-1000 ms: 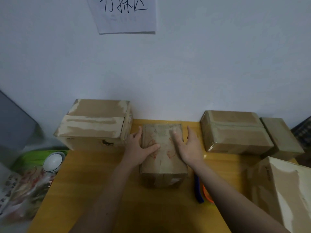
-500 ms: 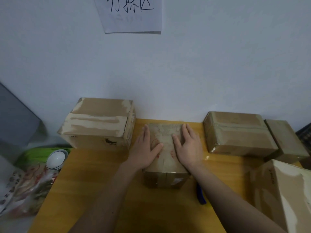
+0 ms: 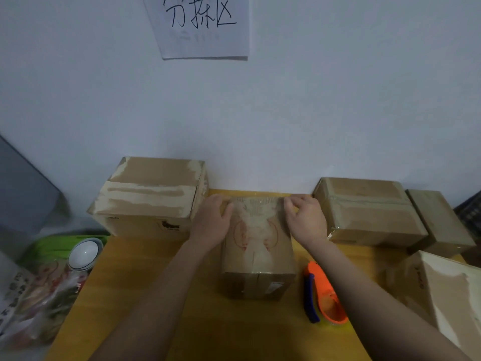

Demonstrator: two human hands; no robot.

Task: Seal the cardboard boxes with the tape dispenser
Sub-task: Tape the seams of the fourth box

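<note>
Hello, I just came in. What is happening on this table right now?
A person is sealing cardboard boxes. Both hands are on the small box in the middle of the yellow table: the left hand and the right hand press on its far top corners, where shiny tape already covers the top. The orange tape dispenser lies on the table right of this box, and no hand holds it. Other boxes stand along the wall, a large one on the left.
</note>
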